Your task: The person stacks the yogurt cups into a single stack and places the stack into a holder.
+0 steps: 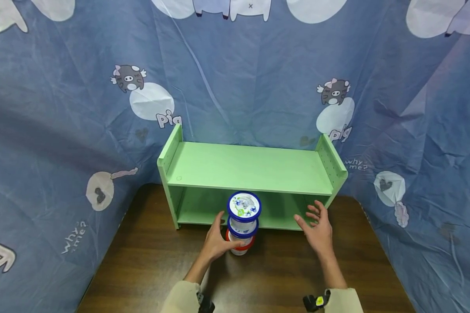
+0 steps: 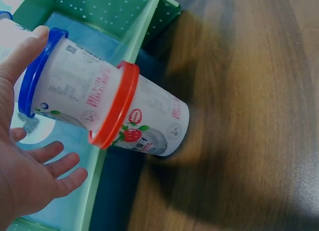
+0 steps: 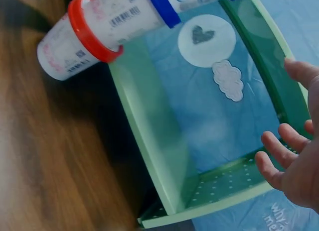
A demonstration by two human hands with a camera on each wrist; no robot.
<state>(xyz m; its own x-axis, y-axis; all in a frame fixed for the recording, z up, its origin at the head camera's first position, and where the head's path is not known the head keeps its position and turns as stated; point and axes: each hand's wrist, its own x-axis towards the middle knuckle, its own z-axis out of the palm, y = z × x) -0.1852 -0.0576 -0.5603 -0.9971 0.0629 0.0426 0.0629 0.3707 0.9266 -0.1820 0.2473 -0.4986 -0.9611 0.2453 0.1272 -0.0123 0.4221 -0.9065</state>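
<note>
Three white cups stand in one upright stack: a blue-lidded cup point(image 1: 244, 206) on top, another blue-lidded cup point(image 1: 243, 230) in the middle, and a red-lidded cup point(image 1: 239, 251) on the table. My left hand point(image 1: 215, 242) is at the stack's left side, fingers spread. In the left wrist view, the thumb of that hand point(image 2: 27, 173) overlaps the middle cup's blue lid point(image 2: 42, 74); whether it touches, I cannot tell. Apart from the stack, my right hand point(image 1: 320, 230) hangs to the right with nothing in it. The right wrist view shows its fingers point(image 3: 271, 149) spread and slightly bent.
Behind the stack stands a green two-level shelf point(image 1: 246, 167) with raised side panels. It rests on a brown wooden table point(image 1: 141, 261). A blue cloth point(image 1: 250, 87) printed with pigs and white circles hangs behind and at both sides.
</note>
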